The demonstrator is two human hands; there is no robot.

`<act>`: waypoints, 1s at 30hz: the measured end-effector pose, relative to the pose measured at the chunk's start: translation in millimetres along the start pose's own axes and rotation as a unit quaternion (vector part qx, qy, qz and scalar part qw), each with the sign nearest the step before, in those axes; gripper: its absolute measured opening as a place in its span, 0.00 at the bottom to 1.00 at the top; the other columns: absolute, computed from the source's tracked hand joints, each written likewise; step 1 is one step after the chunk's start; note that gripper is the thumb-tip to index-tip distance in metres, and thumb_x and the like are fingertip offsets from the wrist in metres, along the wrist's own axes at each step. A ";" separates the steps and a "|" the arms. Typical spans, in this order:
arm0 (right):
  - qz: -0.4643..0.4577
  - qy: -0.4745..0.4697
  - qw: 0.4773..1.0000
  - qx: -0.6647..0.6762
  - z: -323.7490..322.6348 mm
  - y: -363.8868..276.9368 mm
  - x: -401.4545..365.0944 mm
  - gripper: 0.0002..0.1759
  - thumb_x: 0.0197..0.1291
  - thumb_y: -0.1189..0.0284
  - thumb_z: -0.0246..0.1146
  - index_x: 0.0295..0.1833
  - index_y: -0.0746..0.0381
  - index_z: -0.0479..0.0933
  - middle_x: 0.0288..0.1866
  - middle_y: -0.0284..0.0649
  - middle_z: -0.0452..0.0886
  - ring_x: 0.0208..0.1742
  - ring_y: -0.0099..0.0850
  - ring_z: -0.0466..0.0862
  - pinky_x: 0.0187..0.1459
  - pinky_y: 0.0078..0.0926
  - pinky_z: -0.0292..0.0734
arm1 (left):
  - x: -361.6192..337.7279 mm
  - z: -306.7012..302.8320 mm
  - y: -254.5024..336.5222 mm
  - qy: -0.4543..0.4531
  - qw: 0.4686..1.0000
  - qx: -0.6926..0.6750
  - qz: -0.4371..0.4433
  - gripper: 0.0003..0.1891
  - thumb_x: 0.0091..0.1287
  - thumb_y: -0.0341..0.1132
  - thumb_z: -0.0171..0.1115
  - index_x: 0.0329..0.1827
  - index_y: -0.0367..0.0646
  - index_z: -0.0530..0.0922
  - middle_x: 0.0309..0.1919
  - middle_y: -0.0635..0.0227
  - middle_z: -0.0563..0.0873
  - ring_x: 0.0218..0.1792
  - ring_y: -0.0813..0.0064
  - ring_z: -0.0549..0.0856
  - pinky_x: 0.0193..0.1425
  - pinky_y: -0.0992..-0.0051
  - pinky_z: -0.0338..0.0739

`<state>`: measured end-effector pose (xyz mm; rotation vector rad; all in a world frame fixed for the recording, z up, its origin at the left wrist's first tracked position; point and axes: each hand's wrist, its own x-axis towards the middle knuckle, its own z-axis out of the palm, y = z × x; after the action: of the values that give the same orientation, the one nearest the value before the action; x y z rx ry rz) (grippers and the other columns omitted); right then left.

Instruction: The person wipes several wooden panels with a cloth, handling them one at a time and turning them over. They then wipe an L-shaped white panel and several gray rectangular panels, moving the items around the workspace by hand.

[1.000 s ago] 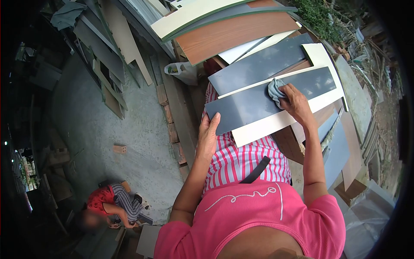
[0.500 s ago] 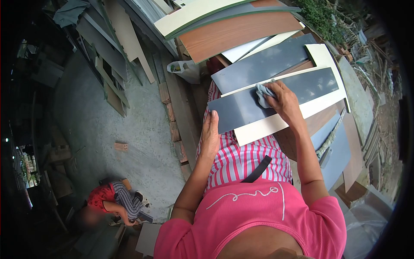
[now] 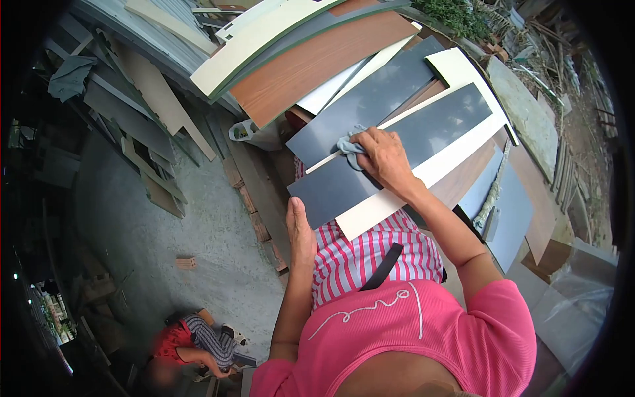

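Note:
A long dark grey panel [image 3: 436, 129] lies slanted across my lap, on top of a cream board [image 3: 364, 217]. My left hand [image 3: 301, 233] holds the panel's near left end, thumb at the edge and the other fingers mostly hidden. Bunched in my right hand [image 3: 386, 162] is a light blue-grey cloth [image 3: 348, 145], pressed on the panel's upper surface near its far long edge. Beyond it rests a second dark grey panel [image 3: 370, 99], its surface glossy.
Wood-brown [image 3: 317, 63] and cream curved boards [image 3: 264, 46] are stacked ahead. A white bag [image 3: 261, 135] stands left of the stack. More boards lean at left [image 3: 142, 92]. A brick [image 3: 186, 263] lies on the concrete floor. Another person [image 3: 198, 344] crouches at lower left.
My right hand and the cloth have moved left along the panel, toward its near end. My left hand stays at that end. The view has turned, so the boards appear shifted left and more steeply slanted.

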<state>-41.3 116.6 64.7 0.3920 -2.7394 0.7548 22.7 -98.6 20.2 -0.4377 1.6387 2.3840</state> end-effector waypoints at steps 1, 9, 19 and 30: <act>0.017 0.038 0.999 -0.022 -9.4 20.3 -2.7 0.15 0.49 0.75 0.64 0.46 0.57 0.75 0.35 0.38 0.74 0.40 0.35 0.78 0.43 0.34 0.66 | 0.5 1.7 2.1 -0.003 1.000 0.004 -0.003 0.41 0.65 0.65 0.49 0.67 0.34 0.61 0.63 0.57 0.69 0.64 0.67 0.68 0.68 0.67 0.61; 0.258 0.194 0.924 -0.205 -94.9 236.8 -32.2 0.15 0.59 0.66 0.56 0.51 0.58 0.73 0.44 0.49 0.78 0.45 0.47 0.80 0.45 0.41 0.73 | 0.2 8.8 10.4 0.011 1.000 0.021 -0.003 0.39 0.67 0.62 0.49 0.65 0.31 0.64 0.60 0.55 0.71 0.62 0.66 0.71 0.67 0.69 0.63; 0.402 0.227 0.871 -0.166 -125.1 282.2 -61.1 0.22 0.59 0.61 0.53 0.56 0.60 0.72 0.49 0.53 0.78 0.50 0.51 0.78 0.51 0.45 0.71 | 3.1 20.9 24.6 0.029 0.999 0.029 -0.031 0.35 0.67 0.54 0.56 0.64 0.31 0.65 0.60 0.57 0.73 0.61 0.68 0.71 0.66 0.69 0.64; 0.386 0.276 0.874 -0.099 -126.1 272.2 -66.9 0.24 0.61 0.63 0.50 0.58 0.65 0.70 0.46 0.56 0.79 0.48 0.49 0.79 0.51 0.40 0.70 | -12.2 10.3 17.5 0.004 0.990 0.036 0.140 0.26 0.68 0.49 0.57 0.56 0.34 0.71 0.52 0.61 0.77 0.53 0.70 0.76 0.58 0.72 0.69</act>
<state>-44.9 421.1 22.8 -0.8860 -2.3115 0.5981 26.8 -95.3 43.3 -0.2167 1.8940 2.5062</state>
